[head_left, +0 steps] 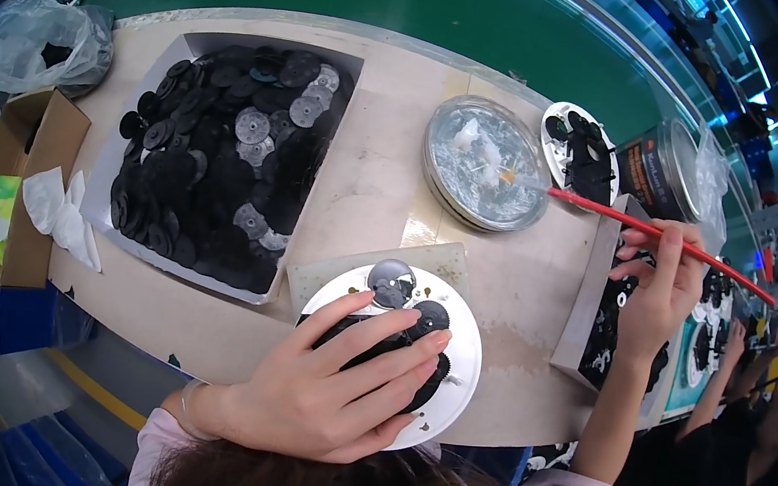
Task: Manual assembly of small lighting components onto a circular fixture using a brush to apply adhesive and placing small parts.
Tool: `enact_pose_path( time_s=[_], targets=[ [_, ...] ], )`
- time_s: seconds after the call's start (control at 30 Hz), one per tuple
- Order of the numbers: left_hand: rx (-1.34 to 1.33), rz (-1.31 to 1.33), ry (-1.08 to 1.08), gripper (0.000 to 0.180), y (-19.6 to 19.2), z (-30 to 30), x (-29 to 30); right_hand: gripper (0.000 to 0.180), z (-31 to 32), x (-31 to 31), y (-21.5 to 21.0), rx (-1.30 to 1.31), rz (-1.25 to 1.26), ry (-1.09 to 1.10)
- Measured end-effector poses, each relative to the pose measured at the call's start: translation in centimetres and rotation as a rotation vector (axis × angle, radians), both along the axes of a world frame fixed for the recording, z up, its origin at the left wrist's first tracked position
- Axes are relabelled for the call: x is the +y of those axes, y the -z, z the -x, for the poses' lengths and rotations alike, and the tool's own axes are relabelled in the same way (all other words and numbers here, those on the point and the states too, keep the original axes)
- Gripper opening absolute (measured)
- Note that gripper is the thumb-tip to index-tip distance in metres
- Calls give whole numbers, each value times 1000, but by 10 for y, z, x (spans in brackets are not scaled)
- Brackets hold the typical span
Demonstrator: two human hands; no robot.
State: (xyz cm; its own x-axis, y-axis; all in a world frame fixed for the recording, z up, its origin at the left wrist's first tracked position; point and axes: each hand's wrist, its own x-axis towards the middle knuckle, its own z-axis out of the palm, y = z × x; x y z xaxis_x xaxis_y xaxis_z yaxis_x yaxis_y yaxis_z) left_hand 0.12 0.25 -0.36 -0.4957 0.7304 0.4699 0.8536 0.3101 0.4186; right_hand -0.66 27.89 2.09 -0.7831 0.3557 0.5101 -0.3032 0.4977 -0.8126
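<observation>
My left hand (333,382) lies flat, fingers spread, on black gears set in a round white plate (463,349) at the table's near edge. A grey gear (392,282) sits at the plate's far side, uncovered. My right hand (660,286) grips a red-handled brush (625,219). Its bristle tip rests in a round shallow metal tin (486,163) holding clear grease. The right hand hovers over a tray of black and white parts (608,319) at the right.
A large white tray (224,160) heaped with black and grey gears fills the left of the table. A second white plate with gears (580,150) and a dark can (660,169) stand far right. A cardboard box (22,183) and white rags (58,207) sit left. Another person's arm (722,381) is at right.
</observation>
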Motion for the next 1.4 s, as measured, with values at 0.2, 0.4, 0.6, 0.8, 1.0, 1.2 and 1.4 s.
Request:
enact_pose_path(
  time_s=[0.2,0.4,0.6,0.8,1.0,1.2,1.4],
  targets=[
    [11,-61,31,26,3,0,0,25,-15,16,-6,-78,528,124],
    [24,-120,48,28,3,0,1,14,-72,1,-22,113,413,-318],
    [29,-107,36,28,3,-1,1,19,-104,-39,-23,89,60,-57],
    [19,-102,43,29,2,-2,0,23,-101,-46,-14,74,-80,-75],
    [13,-101,20,29,0,-2,1,22,-99,-46,-12,56,-131,-117],
    [31,-142,16,25,3,-2,1,20,-101,-46,-19,116,5,-56],
    [33,-128,17,25,2,-2,1,18,-105,-47,-20,76,-99,-108]
  ],
)
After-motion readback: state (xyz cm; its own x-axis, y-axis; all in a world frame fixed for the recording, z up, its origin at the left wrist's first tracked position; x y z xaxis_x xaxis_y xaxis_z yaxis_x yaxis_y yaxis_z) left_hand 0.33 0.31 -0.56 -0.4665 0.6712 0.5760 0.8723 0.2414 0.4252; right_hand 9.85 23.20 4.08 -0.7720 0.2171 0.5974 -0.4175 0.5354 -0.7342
